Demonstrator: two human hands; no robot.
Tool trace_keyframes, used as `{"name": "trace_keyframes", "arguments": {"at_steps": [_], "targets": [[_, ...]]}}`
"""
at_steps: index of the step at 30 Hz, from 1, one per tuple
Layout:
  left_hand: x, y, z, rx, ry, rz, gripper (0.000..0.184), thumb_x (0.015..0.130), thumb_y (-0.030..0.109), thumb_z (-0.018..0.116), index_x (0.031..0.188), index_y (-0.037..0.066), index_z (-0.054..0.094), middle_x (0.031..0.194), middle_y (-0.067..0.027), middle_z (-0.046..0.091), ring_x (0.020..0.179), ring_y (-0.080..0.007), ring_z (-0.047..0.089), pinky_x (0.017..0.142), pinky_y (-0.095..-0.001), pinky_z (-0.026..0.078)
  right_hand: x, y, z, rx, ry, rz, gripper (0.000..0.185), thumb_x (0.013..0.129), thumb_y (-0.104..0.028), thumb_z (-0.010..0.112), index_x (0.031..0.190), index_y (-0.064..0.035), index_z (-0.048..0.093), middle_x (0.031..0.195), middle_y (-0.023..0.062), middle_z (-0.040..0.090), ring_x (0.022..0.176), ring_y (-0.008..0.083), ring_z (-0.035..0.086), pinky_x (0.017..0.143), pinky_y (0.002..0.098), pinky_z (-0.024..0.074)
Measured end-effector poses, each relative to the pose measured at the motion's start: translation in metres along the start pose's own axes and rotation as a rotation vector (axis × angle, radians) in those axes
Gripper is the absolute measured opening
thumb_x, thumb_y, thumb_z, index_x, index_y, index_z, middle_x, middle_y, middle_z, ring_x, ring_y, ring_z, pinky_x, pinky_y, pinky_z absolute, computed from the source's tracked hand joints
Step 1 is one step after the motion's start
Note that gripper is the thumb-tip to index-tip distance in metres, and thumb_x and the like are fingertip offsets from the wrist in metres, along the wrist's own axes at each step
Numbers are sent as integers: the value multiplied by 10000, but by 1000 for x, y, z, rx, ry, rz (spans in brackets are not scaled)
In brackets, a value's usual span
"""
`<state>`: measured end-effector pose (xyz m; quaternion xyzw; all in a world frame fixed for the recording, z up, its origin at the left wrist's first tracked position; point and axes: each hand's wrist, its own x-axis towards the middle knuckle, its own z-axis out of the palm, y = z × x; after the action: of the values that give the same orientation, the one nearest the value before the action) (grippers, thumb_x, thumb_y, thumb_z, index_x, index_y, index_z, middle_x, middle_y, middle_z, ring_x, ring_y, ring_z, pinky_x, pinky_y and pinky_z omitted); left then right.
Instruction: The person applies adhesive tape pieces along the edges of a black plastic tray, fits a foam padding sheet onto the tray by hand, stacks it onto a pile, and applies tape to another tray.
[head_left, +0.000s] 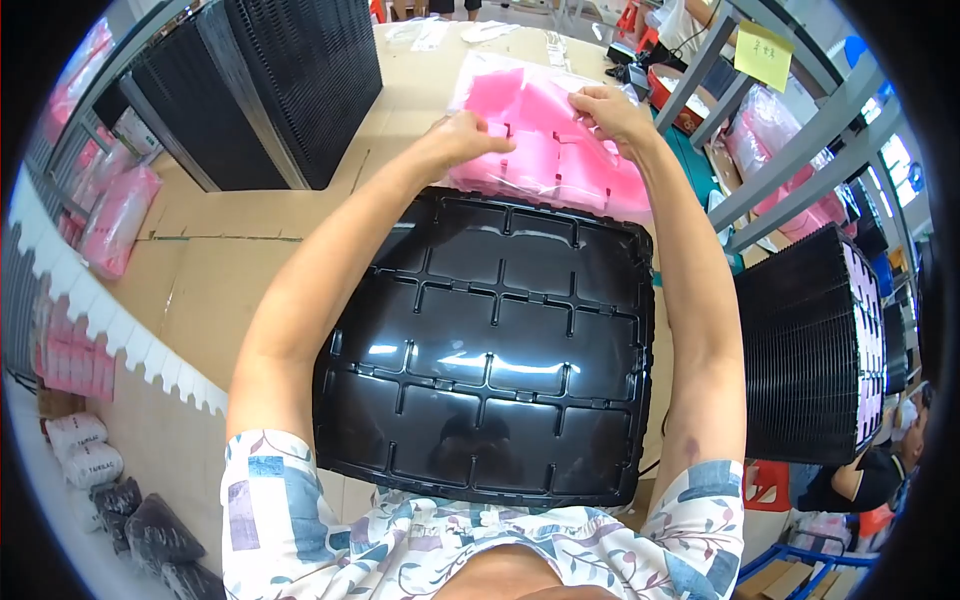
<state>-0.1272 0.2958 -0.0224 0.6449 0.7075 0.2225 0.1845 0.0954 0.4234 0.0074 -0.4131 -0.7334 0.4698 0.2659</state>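
Note:
A black plastic tray (pixel 500 345) with moulded compartments lies in front of my body, between my forearms. Just beyond its far edge is a pile of pink sheets (pixel 560 170) on clear plastic. My right hand (pixel 610 115) pinches the edge of one pink sheet (pixel 545 105), which is partly raised. Over the left side of the pile hovers my left hand (pixel 465 140), its thumb apart from the fingers. I see nothing between them, and whether they touch the pink sheets is hard to tell.
Tall stacks of black trays stand at the back left (pixel 260 90) and at the right (pixel 800 350). A grey metal frame (pixel 790 150) with a yellow note (pixel 763 55) rises at the right. Pink bagged bundles (pixel 118 220) lie at the left. Other people are in the background.

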Motion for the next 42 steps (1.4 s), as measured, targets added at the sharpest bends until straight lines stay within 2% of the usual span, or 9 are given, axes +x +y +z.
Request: {"name": "trace_keyframes", "arguments": {"at_steps": [3,7,11,13,23,25,28,33,42], "targets": [[0,10,3,-986,-50,-120,958,742,649,716,1218,-144,468,1026,-237,580,797,-225,613,649,-352,506,-9,-3,2,-42,-65,22,237,972,-277,570,791,-128,604,663,-82,465,547,24,359,459,188,274],[-7,19,-11,-1537,-57,-340,774,839,491,705,1213,-131,436,1016,-229,568,771,-222,620,549,-257,493,-12,4,3,-60,-77,27,257,975,-286,571,777,-125,597,659,-74,471,550,25,364,461,195,277],[-3,9,6,-1142,283,-215,708,836,414,723,1197,-132,456,1042,-234,575,856,-238,654,593,-287,525,-7,13,2,-9,-4,-58,307,976,-302,576,743,-102,594,660,-60,487,550,31,374,475,217,292],[5,1,10,-487,587,-56,621,826,324,735,1221,-83,482,1009,-189,609,810,-203,653,625,-305,532,-2,19,1,-21,22,-59,321,975,-305,578,736,-92,598,664,-55,498,552,33,383,482,225,301],[10,-16,7,-742,482,-31,191,857,194,700,839,6,724,683,-59,644,612,-117,583,588,-298,474,-16,23,12,-192,175,-309,219,898,-230,642,892,-16,687,757,58,676,730,149,615,691,305,475],[13,-16,0,-828,413,-62,147,875,181,682,864,38,710,660,-18,598,546,-89,514,509,-278,420,-23,11,24,-462,629,-568,195,897,-217,629,929,-30,674,780,132,687,735,270,671,688,367,509],[14,-13,-11,-1062,264,-181,109,882,158,673,850,54,681,626,23,537,503,-69,434,457,-248,342,-58,-13,47,-535,536,-776,194,902,-224,614,924,-35,651,783,185,674,751,365,668,676,441,523],[9,-14,-9,-1087,205,-181,90,873,125,674,841,43,657,617,32,513,499,-60,416,439,-226,305,-72,-6,69,-1072,90,-565,281,882,-274,576,809,-21,674,751,220,667,750,385,675,683,488,534],[-20,-33,-2,-285,394,42,122,790,133,696,850,27,705,729,-76,668,651,-161,618,653,-324,490,-63,4,46,-997,142,-272,327,847,-317,621,856,0,699,841,236,683,851,402,671,779,491,524]]}}
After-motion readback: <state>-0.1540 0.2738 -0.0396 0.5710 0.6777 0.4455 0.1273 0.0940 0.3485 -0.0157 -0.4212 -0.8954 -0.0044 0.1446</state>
